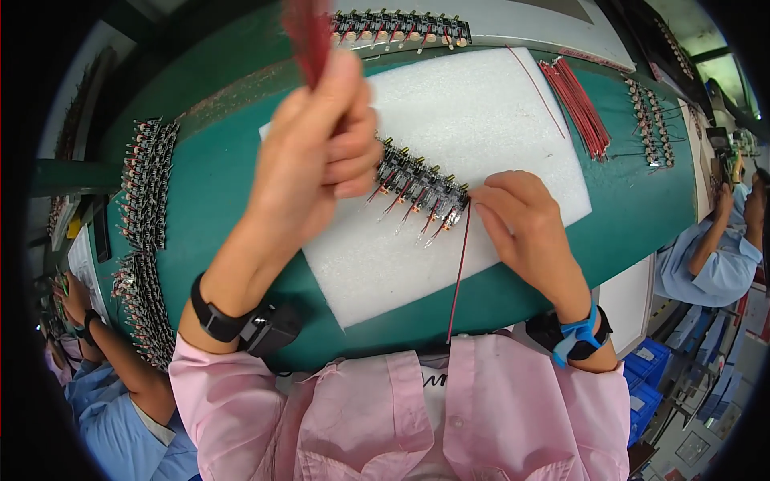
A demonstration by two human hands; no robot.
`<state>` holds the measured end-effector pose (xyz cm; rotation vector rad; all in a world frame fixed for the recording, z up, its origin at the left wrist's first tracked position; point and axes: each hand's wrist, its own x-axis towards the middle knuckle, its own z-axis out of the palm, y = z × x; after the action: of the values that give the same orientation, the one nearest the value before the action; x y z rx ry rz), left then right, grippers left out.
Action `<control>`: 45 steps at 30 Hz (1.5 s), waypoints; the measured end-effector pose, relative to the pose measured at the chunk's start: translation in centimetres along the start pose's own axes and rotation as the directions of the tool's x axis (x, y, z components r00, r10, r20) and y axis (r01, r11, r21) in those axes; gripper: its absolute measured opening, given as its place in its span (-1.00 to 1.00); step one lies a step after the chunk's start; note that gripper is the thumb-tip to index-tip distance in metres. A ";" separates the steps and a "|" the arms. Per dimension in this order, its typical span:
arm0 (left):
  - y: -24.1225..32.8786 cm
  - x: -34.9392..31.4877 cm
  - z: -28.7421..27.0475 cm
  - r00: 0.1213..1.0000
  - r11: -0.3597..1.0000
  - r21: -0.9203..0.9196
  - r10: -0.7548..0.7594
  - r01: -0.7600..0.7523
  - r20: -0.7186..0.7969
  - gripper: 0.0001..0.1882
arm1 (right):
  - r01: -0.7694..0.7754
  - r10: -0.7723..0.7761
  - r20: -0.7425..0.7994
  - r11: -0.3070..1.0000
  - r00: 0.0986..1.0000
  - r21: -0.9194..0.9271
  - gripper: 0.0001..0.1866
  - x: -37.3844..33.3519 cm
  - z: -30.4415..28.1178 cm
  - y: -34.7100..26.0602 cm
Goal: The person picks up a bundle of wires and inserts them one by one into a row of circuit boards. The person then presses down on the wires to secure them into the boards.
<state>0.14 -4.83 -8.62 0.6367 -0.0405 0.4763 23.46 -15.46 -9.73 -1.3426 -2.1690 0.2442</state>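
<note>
Raised over the far left part of the white foam sheet (401, 272), my left hand (313, 144) is closed around a bundle of red wires (307, 40), blurred at its top. A strip of small circuit boards (421, 188) lies on the foam, with short red and black leads along its near side. At the strip's right end, my right hand (521, 212) pinches a thin dark red wire (460, 276) near its upper end. That wire hangs down toward my pink shirt. My left hand hides the strip's far left end.
A pile of red wires (576, 108) and two board strips (650, 124) lie on the green table (216, 200) at right. Stacked board strips (147, 184) line its left side; another row (401, 30) stands at the back. Co-workers in blue sit at both sides.
</note>
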 end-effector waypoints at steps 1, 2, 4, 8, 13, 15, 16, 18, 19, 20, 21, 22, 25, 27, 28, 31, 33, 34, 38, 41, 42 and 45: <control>-0.7 0.6 0.7 0.996 0.999 -0.014 0.027 -0.029 -0.090 -0.65 | -0.055 0.053 0.018 0.996 0.998 0.075 -0.89 0.4 -0.8 -0.1; -1.8 1.8 1.4 0.984 0.998 -0.033 0.048 -0.054 -0.172 -0.64 | -0.118 0.113 0.042 0.983 0.993 0.141 -0.90 0.7 -1.6 0.0; -3.5 4.8 3.7 0.965 0.996 -0.041 0.067 -0.079 -0.252 -0.64 | -0.211 0.195 0.091 0.952 0.977 0.223 -0.91 2.1 -4.0 -0.4; -5.3 9.2 5.5 0.716 0.940 0.338 0.265 -0.042 -0.646 -0.60 | -0.435 0.365 0.239 0.791 0.900 0.431 -0.91 4.2 -5.3 0.5; -5.2 9.9 4.8 0.835 0.917 0.399 0.233 -0.018 -0.498 -0.54 | -0.538 0.387 0.383 0.483 0.839 0.691 -0.87 5.7 -4.3 1.6; -4.9 9.6 4.3 0.835 0.912 0.411 0.240 -0.018 -0.496 -0.54 | -0.561 0.385 0.427 0.377 0.819 0.737 -0.87 6.2 -3.7 1.6; -4.9 9.7 4.1 0.829 0.899 0.439 0.244 0.002 -0.504 -0.53 | -0.548 0.385 0.400 0.456 0.832 0.701 -0.86 6.4 -3.6 1.4; -4.7 9.7 3.6 0.816 0.870 0.492 0.253 0.043 -0.519 -0.50 | -0.513 0.379 0.346 0.602 0.858 0.612 -0.85 6.8 -3.4 1.1; -4.6 9.7 3.6 0.816 0.870 0.492 0.254 0.042 -0.519 -0.50 | -0.513 0.378 0.347 0.603 0.858 0.611 -0.85 7.0 -3.4 1.2; -4.5 9.8 3.5 0.811 0.887 0.461 0.270 -0.001 -0.520 -0.51 | -0.514 0.379 0.350 0.571 0.857 0.640 -0.85 7.1 -3.5 1.3; -4.5 9.9 3.5 0.803 0.902 0.429 0.287 -0.043 -0.522 -0.52 | -0.514 0.378 0.355 0.537 0.855 0.669 -0.85 7.2 -3.6 1.6; -4.4 9.9 3.5 0.795 0.914 0.397 0.303 -0.086 -0.526 -0.52 | -0.514 0.376 0.359 0.501 0.854 0.696 -0.84 7.3 -3.7 1.7; -3.9 10.0 3.5 0.648 0.851 0.510 0.461 -0.128 -0.606 -0.54 | -0.503 0.414 0.354 0.340 0.839 0.795 -0.85 7.5 -3.9 2.2; -3.4 9.7 3.4 0.570 0.817 0.560 0.528 -0.137 -0.630 -0.55 | -0.491 0.442 0.352 0.254 0.825 0.833 -0.85 7.5 -3.8 2.4; -2.5 8.7 3.4 0.664 0.859 0.509 0.414 -0.059 -0.623 -0.57 | -0.476 0.455 0.340 0.228 0.823 0.849 -0.85 7.5 -3.7 2.4; -1.5 7.4 3.2 0.803 0.902 0.416 0.160 0.117 -0.574 -0.62 | -0.443 0.481 0.317 0.175 0.818 0.879 -0.86 7.5 -3.3 2.2; -2.3 7.8 3.4 0.769 0.724 0.636 0.237 0.268 -0.594 -0.68 | -0.419 0.505 0.273 0.202 0.819 0.885 -0.86 7.6 -2.9 1.7; -2.5 7.8 3.5 0.755 0.607 0.718 0.277 0.342 -0.594 -0.71 | -0.408 0.517 0.250 0.216 0.819 0.887 -0.86 7.6 -2.8 1.6; -2.3 8.0 4.3 0.779 0.548 0.775 0.318 0.314 -0.541 -0.77 | -0.419 0.547 0.189 0.332 0.815 0.845 -0.86 7.4 -2.6 1.8; -2.2 7.8 3.7 0.804 0.533 0.776 0.265 0.338 -0.533 -0.78 | -0.429 0.553 0.177 0.368 0.814 0.825 -0.86 7.1 -2.5 1.7; -2.2 7.7 3.5 0.814 0.525 0.776 0.239 0.350 -0.529 -0.79 | -0.434 0.554 0.172 0.386 0.815 0.814 -0.86 7.0 -2.4 1.7; -2.5 7.5 3.2 0.819 0.448 0.817 0.265 0.363 -0.509 -0.79 | -0.438 0.545 0.166 0.417 0.822 0.797 -0.87 6.7 -2.0 1.8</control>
<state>8.24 -5.34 -6.07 1.5435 0.9127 0.6057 23.67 -9.08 -6.37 -1.2997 -1.1566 1.2115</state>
